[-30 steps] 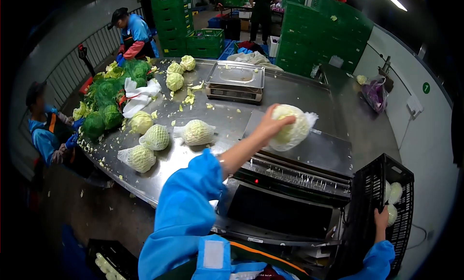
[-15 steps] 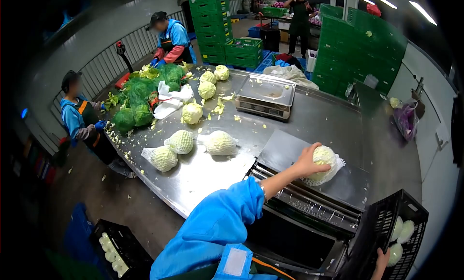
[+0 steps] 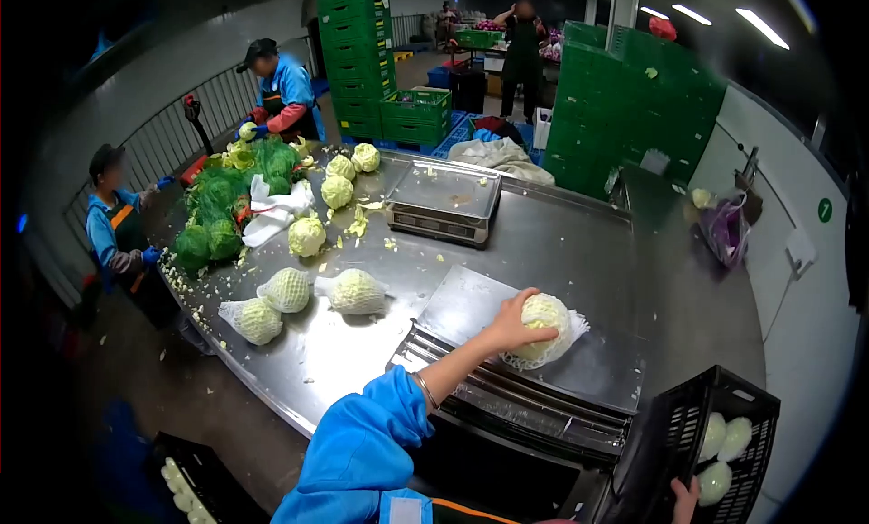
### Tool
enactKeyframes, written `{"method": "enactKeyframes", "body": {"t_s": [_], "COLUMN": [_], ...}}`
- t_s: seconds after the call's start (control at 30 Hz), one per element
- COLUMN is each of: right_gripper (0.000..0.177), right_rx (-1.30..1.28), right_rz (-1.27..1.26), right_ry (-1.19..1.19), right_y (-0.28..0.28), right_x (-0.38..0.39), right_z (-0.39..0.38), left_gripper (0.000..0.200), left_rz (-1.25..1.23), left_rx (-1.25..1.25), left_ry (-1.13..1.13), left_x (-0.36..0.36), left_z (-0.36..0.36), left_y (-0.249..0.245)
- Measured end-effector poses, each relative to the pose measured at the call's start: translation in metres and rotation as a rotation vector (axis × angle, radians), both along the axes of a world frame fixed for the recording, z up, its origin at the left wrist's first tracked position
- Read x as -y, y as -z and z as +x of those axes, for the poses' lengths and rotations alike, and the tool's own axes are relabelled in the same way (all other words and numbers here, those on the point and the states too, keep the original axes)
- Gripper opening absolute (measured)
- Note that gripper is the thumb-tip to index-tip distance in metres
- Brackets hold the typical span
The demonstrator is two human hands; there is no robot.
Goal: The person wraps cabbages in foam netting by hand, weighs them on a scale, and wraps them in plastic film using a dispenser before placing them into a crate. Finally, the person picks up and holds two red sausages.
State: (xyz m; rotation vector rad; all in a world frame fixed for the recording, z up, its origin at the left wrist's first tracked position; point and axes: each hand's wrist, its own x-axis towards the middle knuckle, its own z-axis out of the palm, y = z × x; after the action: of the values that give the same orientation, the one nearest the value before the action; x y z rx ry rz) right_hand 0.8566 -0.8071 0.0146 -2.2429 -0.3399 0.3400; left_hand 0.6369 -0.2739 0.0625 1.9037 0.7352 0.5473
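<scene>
My left hand [image 3: 518,328] is closed around a pale cabbage [image 3: 547,321] in a white foam net. The cabbage rests on a flat metal plate [image 3: 462,298] of a wrapping machine, with the net's loose end pointing right. At the lower right my right hand [image 3: 685,500] grips the near side of a black crate [image 3: 766,406]; its fingers are partly seen. Several wrapped cabbages [image 3: 738,438] lie inside that crate. To the left on the steel table, three netted cabbages [image 3: 355,292] sit together.
A weighing scale [image 3: 444,203] stands mid-table. Bare cabbages [image 3: 307,236], leaf scraps and green net bags [image 3: 217,198] lie at the left, where two co-workers [image 3: 285,94] stand. Green crates [image 3: 634,108] are stacked behind. Another black crate [image 3: 213,470] is at lower left.
The view has swung right, so things appear farther left. My left hand stays on the netted cabbage and my right on the crate. The far co-worker now holds up a cabbage.
</scene>
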Motion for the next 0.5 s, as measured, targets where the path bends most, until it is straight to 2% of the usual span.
{"method": "enactKeyframes", "body": {"t_s": [0.1,0.2,0.33,0.5], "right_gripper": [0.054,0.055,0.057,0.060], "right_rx": [-0.008,-0.004,-0.016,-0.021], "right_rz": [0.007,0.007,0.003,0.032], "right_ry": [0.003,0.010,0.008,0.014], "right_y": [0.003,0.002,0.001,0.001], "right_x": [-0.002,0.000,-0.001,-0.005], "right_z": [0.003,0.006,0.004,0.005], "left_gripper": [0.095,0.096,0.096,0.096], "left_rz": [0.052,0.005,0.012,0.035], "left_rx": [-0.051,0.028,-0.041,0.001], "left_ry": [0.002,0.034,-0.004,-0.036], "left_x": [0.003,-0.009,0.011,0.007], "left_z": [0.000,0.006,-0.005,-0.002], "left_y": [-0.002,0.024,-0.008,0.003]}}
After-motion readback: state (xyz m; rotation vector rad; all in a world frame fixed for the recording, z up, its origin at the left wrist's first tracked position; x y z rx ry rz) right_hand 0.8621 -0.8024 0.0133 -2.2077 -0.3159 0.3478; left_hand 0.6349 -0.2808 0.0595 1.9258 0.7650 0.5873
